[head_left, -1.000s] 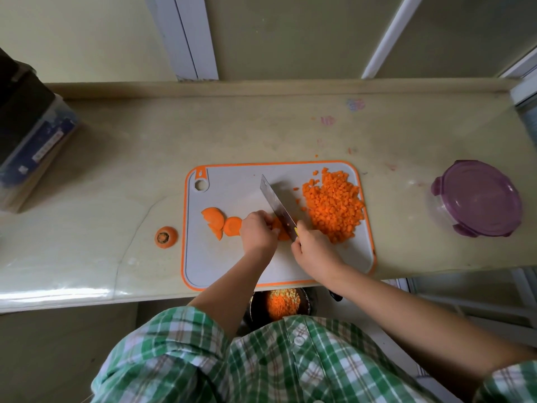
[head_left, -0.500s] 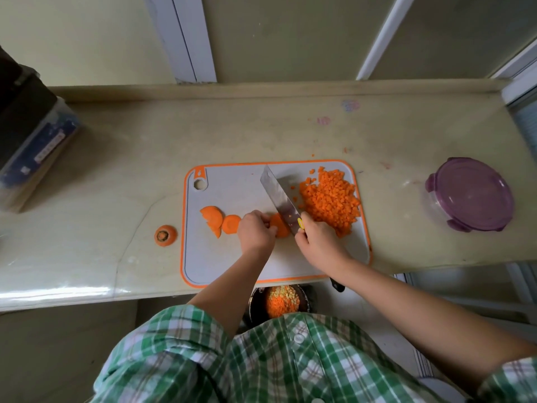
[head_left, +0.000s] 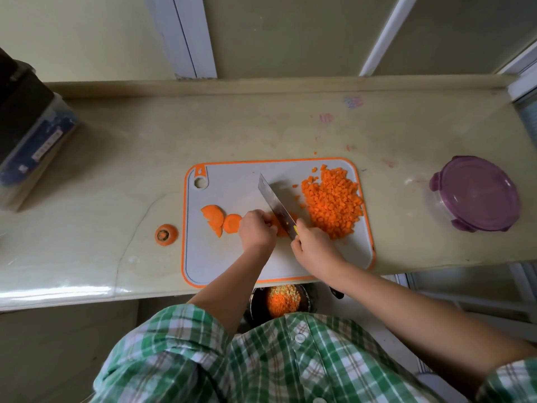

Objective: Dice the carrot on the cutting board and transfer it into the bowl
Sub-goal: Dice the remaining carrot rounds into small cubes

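Note:
A grey cutting board (head_left: pixel 232 266) with an orange rim lies on the counter. A heap of diced carrot (head_left: pixel 332 203) covers its right part. Carrot slices (head_left: pixel 216 218) lie left of centre. My left hand (head_left: pixel 257 229) holds down a carrot piece (head_left: pixel 280 226) with curled fingers. My right hand (head_left: pixel 312 247) grips the handle of a cleaver (head_left: pixel 274 205), whose blade rests on that piece. A dark bowl (head_left: pixel 280 301) with diced carrot and pale bits sits below the counter edge, partly hidden by my shirt.
A cut-off carrot top (head_left: pixel 166 234) lies on the counter left of the board. A container with a purple lid (head_left: pixel 476 193) stands at the right. A dark box on a clear bin (head_left: pixel 29 141) occupies the far left. The wall runs behind.
The cleaver has kept working on the carrot piece under my left hand, with the blade tip swinging slightly. The slices and the diced heap stay where they were.

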`<move>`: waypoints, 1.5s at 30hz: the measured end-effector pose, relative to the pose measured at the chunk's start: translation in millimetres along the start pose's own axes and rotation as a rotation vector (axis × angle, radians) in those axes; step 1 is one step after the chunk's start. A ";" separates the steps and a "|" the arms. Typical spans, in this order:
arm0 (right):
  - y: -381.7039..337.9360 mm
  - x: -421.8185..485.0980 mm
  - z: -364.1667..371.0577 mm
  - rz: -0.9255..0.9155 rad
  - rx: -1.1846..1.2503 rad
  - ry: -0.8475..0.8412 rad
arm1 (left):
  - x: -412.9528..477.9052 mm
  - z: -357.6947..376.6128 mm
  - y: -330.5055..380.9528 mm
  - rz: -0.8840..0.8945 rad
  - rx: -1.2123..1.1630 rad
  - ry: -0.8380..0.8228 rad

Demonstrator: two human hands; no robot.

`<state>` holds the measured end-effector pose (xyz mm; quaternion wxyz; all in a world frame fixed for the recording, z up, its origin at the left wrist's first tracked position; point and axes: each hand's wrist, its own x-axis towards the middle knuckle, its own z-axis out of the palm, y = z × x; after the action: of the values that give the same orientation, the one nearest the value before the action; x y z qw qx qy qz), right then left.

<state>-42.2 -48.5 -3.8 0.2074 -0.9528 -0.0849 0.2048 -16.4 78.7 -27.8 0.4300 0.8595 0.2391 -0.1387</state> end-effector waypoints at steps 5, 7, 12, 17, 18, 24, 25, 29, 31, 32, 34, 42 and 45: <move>-0.4 3.8 6.8 0.017 -0.010 0.013 | 2.1 -1.7 1.2 -0.006 0.008 -0.030; 0.6 2.9 10.5 0.018 -0.017 0.025 | 1.8 -2.2 1.6 -0.005 0.000 -0.037; 3.0 -0.4 10.1 0.012 0.028 0.070 | -0.9 -2.6 1.4 0.004 -0.008 -0.022; 7.4 -2.6 -3.4 -0.019 0.073 0.136 | -5.7 -2.6 -3.9 -0.018 -0.052 0.016; 7.6 -2.6 -6.6 -0.030 0.077 0.141 | -6.5 -3.0 -4.7 -0.035 -0.075 0.016; 4.3 -4.6 -11.5 -0.064 -0.032 0.052 | -1.5 1.0 -9.5 -0.109 -0.113 0.023; 3.4 -4.9 -11.2 -0.056 -0.038 0.048 | 0.3 2.1 -9.7 -0.114 -0.109 0.025; 3.0 -3.5 -5.8 -0.051 -0.022 0.037 | 2.1 2.8 -8.4 -0.134 -0.118 0.027; 3.2 -2.7 -1.7 -0.044 -0.020 0.027 | 2.1 2.1 -7.4 -0.141 -0.120 0.023; 3.5 -2.1 1.0 -0.040 -0.019 0.022 | 2.2 1.7 -6.9 -0.144 -0.117 0.016; 3.1 1.0 4.5 -0.040 -0.015 0.019 | 3.3 0.9 -6.0 -0.144 -0.107 0.011; 2.1 4.5 13.1 -0.033 -0.035 0.061 | 2.8 -0.6 -6.5 -0.119 -0.105 0.002; 3.9 3.4 10.9 -0.044 -0.026 0.075 | 1.1 -1.3 -6.9 -0.106 -0.099 0.001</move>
<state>-43.5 -47.2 -15.7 0.2025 -0.9603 -0.1005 0.1632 -19.2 83.6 -32.1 0.4638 0.8235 0.2909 -0.1488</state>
